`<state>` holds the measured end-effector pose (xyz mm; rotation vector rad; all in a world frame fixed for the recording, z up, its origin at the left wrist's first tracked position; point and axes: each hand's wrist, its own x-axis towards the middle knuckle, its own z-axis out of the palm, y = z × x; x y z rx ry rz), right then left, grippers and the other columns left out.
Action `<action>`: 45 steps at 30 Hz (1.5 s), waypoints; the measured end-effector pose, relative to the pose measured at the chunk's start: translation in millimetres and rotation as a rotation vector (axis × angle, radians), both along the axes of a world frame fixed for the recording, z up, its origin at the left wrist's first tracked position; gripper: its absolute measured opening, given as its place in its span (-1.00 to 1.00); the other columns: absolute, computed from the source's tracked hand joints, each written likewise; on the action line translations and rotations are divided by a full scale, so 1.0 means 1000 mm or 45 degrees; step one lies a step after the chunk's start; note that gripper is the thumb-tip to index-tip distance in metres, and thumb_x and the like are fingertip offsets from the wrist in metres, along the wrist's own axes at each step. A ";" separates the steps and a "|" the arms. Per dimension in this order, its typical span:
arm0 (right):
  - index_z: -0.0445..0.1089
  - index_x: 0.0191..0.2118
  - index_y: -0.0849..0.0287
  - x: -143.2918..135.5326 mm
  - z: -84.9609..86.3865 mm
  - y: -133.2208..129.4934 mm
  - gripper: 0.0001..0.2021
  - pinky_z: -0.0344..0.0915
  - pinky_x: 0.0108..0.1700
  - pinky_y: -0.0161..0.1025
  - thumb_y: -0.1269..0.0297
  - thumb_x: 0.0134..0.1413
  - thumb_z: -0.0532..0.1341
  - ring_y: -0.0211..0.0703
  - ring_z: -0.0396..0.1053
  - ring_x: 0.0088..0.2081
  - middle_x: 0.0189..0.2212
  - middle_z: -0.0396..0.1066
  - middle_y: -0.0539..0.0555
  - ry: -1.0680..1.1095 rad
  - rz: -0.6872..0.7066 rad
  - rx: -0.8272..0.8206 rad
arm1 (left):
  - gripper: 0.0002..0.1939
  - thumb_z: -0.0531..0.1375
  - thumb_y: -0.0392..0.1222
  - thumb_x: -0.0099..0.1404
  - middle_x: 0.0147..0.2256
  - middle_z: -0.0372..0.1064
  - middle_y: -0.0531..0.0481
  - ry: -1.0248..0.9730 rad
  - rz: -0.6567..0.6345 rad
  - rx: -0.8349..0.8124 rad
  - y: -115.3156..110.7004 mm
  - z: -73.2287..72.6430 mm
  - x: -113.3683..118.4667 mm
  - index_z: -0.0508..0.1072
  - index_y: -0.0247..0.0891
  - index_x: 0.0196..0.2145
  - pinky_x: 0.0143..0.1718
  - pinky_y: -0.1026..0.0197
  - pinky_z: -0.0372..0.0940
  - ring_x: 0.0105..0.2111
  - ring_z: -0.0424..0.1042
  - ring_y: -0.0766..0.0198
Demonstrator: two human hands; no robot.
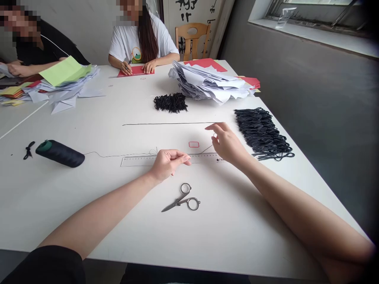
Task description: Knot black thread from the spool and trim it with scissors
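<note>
A dark thread point(102, 156) runs from the black spool point(63, 154), lying on its side at the left, along a clear ruler point(137, 161) to my hands. My left hand point(168, 162) pinches the thread above the middle of the ruler. Over the ruler's right end, my right hand point(225, 140) has curled fingers closed on the same thread, with its index finger pointing left. Between the hands the thread slants upward to the right. Behind them, a straight dark cord point(166, 124) lies across the table. Silver scissors point(179, 200) rest in front, blades slightly parted or closed; I cannot tell.
Looped black cords point(262, 132) lie in a row at the right, and a smaller black bundle point(170, 102) sits farther back. Paper piles point(210, 83) stand behind. Two people sit across the table point(118, 225); one writes on red paper point(136, 71). A wall point(310, 98) borders the right.
</note>
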<state>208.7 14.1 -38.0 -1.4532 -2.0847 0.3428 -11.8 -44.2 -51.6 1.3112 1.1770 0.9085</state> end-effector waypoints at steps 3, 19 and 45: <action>0.44 -0.02 0.16 -0.015 0.004 -0.015 -0.70 0.33 -0.23 -0.15 0.33 0.22 0.06 -0.17 0.38 -0.33 -0.04 0.40 0.21 0.160 0.266 -0.040 | -0.70 0.31 0.00 0.14 -0.42 0.55 -0.12 -0.001 0.005 0.008 0.000 0.000 0.000 0.58 -0.34 -0.39 -0.77 0.36 0.03 -0.69 0.15 0.47; 0.46 -0.38 0.18 0.013 0.020 0.006 -0.82 0.24 -0.32 -0.14 0.32 0.12 0.13 -0.06 0.37 -0.33 -0.40 0.48 0.16 -0.026 -0.103 0.260 | -0.68 0.29 0.02 0.15 -0.39 0.56 -0.15 0.010 0.053 0.027 -0.010 -0.002 0.004 0.59 -0.34 -0.35 -0.78 0.38 0.13 -0.53 0.42 0.29; 0.46 -0.32 0.17 -0.011 0.023 -0.020 -0.81 0.26 -0.33 -0.26 0.24 0.17 0.12 -0.21 0.38 -0.41 -0.40 0.50 0.08 0.217 0.604 -0.282 | -0.76 0.13 -0.15 0.29 -0.07 0.49 -0.16 0.804 0.218 0.892 -0.016 0.005 -0.001 0.53 -0.24 -0.17 -0.04 0.02 0.27 -0.09 0.41 0.05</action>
